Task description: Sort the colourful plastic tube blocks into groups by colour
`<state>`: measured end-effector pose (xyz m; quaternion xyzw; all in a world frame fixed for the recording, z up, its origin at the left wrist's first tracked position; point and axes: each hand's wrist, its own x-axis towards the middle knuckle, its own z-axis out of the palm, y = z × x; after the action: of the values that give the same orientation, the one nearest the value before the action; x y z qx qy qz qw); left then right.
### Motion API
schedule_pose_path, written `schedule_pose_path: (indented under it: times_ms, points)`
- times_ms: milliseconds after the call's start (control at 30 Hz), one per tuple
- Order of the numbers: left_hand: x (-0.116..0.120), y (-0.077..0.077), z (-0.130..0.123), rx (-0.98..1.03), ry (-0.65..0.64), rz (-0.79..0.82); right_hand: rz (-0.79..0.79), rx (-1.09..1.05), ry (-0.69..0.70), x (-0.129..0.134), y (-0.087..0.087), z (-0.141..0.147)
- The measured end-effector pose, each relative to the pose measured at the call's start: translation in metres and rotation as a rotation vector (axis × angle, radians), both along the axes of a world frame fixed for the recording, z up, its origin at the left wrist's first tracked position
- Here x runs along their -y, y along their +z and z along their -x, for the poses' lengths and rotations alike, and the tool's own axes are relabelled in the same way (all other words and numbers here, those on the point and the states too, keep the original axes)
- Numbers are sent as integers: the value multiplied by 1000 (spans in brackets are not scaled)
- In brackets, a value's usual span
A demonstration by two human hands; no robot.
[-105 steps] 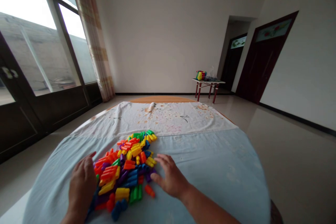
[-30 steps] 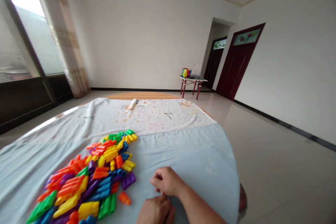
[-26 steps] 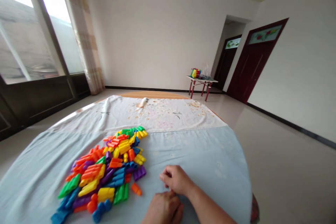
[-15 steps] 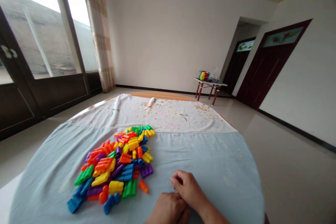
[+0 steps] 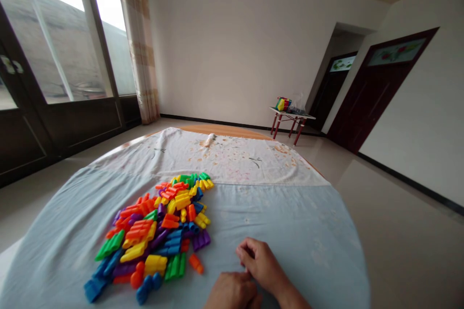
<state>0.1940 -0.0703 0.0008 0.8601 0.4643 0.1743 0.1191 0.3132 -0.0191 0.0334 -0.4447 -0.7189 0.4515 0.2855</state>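
My right hand (image 5: 260, 261) rests on the blue cloth near the front of the table, its fingers curled in a loose fist with nothing visible in it. Just below and to its left lies my left hand (image 5: 233, 291), also closed, with its fingers bent under and partly hidden. The two hands meet or nearly touch at the fingers. Left of them spreads a pile of colourful plastic building pieces (image 5: 171, 222) in orange, yellow, green, blue and purple. Nearest to the hands, a single orange piece (image 5: 196, 264) lies apart from the pile.
The round table carries a light blue cloth (image 5: 300, 231) and a white flowered cloth (image 5: 232, 157) behind it. A small folding table (image 5: 293, 115) with a colourful bag (image 5: 283, 104) stands by the far wall. Glass doors (image 5: 68, 43) are at left, a dark red door (image 5: 380, 91) at right.
The view has shifted slightly, so the pile sits a little further left and lower. My hands have drawn slightly apart, the left one lower; both stay closed. The pieces have not been moved.
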Motion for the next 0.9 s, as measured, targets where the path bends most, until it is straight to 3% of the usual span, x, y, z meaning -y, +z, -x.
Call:
schedule_pose_path:
  times_ms: [400, 667, 733, 800, 900]
  points:
    - [2, 22, -1, -116, -17, 86, 27, -28, 15, 1, 3, 0]
    - [4, 27, 0, -153, -35, 91, 41, -16, 14, -2, 2, 0]
    - [11, 43, 6, -65, -46, 62, 59, 5, 13, -2, 2, 0]
    - [19, 68, 21, 107, -31, 33, 71, 21, 10, -1, 1, -1]
    - [27, 107, 71, 390, 217, 23, 77, 30, 3, 1, 0, -4]
